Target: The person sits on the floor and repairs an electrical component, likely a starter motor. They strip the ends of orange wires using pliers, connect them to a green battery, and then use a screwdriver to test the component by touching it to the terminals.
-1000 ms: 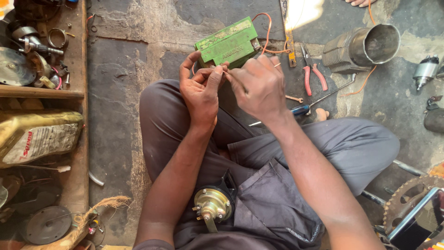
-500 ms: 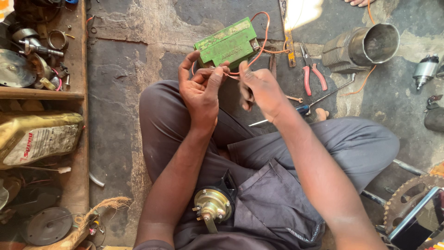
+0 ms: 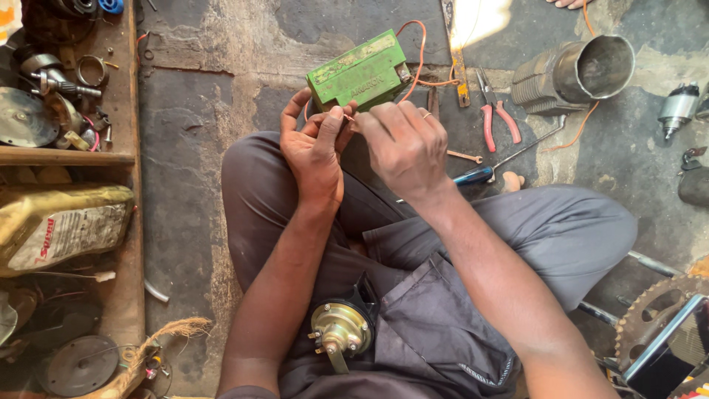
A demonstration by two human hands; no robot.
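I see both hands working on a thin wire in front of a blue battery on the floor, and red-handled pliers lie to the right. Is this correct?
Not quite: the battery is green, not blue, as the head view shows. The rest holds: the left hand and right hand pinch a thin wire in front of it, and the red-handled pliers lie to the right.

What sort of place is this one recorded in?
Probably a small motorcycle or electrical repair workshop, worked on the floor: a green battery with orange wires, red-handled pliers, a finned engine cylinder and a chain sprocket.
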